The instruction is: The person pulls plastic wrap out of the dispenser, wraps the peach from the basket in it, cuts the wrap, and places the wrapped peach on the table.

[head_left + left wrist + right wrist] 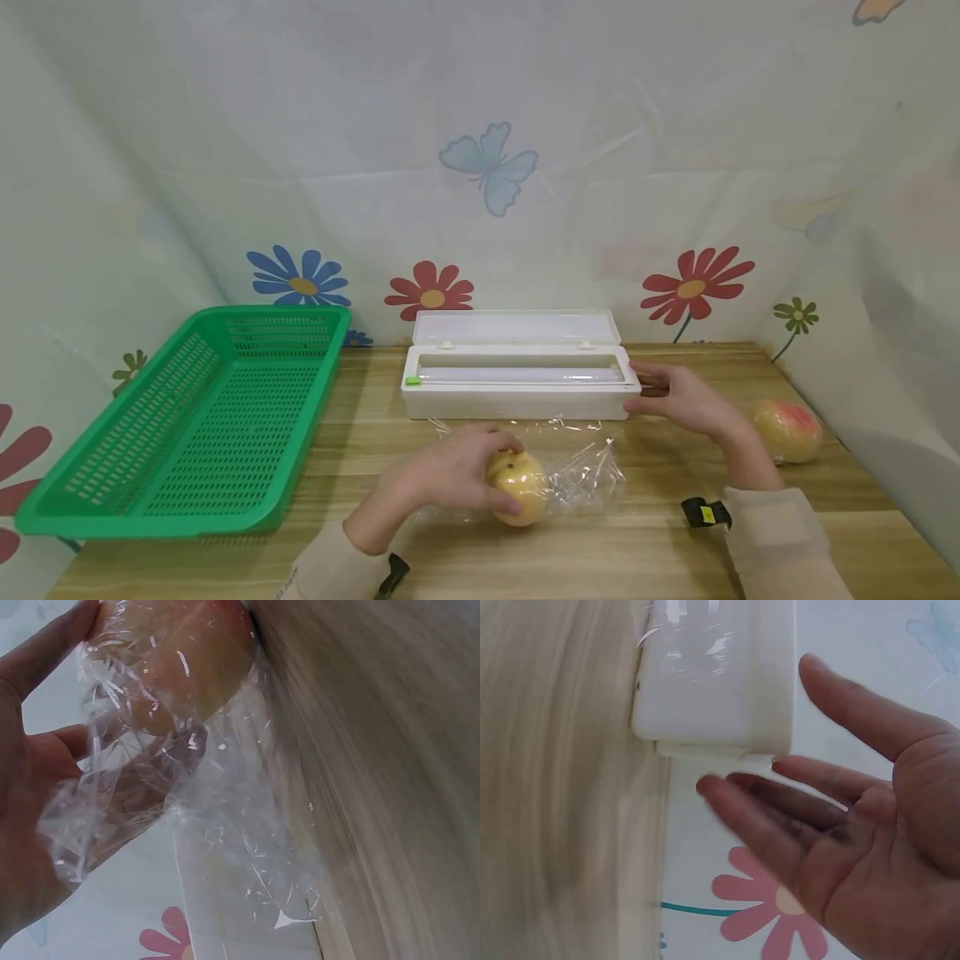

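My left hand point(461, 467) grips a yellow, red-tinged peach point(522, 490) low over the table, thumb on the near side and fingers over the top. Crinkled clear cling film point(247, 817) clings round the fruit and trails off it; in the head view the loose film point(592, 479) spreads to the right. Behind it stands a white cling film dispenser box point(517, 405), its lid point(517, 327) raised, a roll point(517, 374) inside. At the box's right end is my right hand point(686, 400); the right wrist view shows its thumb and fingers spread beside the box end point(712, 697).
A green slotted basket point(300, 467) stands at the left of the wooden table point(600, 558). Near the right edge lies a second peach point(786, 431) with a red patch and a shiny film covering. A flowered curtain point(570, 250) hangs right behind the box.
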Tool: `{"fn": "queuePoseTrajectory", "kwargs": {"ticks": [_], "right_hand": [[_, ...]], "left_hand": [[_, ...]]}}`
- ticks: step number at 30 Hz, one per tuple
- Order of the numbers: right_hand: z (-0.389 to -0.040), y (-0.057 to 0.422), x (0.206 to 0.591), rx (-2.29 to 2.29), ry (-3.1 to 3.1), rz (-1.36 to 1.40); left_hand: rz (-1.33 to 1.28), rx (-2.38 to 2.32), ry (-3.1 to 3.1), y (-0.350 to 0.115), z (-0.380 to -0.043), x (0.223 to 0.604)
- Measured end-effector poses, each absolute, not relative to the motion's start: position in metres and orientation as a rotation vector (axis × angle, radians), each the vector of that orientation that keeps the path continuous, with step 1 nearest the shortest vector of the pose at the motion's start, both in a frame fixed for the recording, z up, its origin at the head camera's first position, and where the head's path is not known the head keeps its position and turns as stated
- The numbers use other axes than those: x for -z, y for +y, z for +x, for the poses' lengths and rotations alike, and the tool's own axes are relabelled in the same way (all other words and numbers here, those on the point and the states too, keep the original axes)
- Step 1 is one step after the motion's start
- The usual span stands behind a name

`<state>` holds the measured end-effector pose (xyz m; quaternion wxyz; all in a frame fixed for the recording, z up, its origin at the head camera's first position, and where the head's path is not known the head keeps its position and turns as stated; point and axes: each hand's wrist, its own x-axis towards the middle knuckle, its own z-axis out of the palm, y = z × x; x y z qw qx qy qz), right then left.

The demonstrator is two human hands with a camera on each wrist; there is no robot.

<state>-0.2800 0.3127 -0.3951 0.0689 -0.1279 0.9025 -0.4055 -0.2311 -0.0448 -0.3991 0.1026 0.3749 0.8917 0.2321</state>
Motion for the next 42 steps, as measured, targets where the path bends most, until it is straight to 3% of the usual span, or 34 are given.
{"fn": "queuePoseTrajectory", "kwargs": {"ticks": [11,20,31,42], "right_hand": [[-0.261,0.290,0.365,0.881,3.129,-0.338],[-0.234,0.252,0.345,0.829,3.169,-0.719],[-0.212,0.213,0.349,0.666,2.915,-1.198],[-0.212,0.191,0.367,0.602,2.753,-1.168]], "left_hand": [[1.087,-0.774,2.595,-0.047,-0.237,0.402],[1.121,-0.880,2.532,-0.049,-0.242,0.403],[1.113,-0.884,2.479,-0.050,-0.244,0.406],[1.073,-0.892,2.498,-0.051,-0.249,0.414]]}}
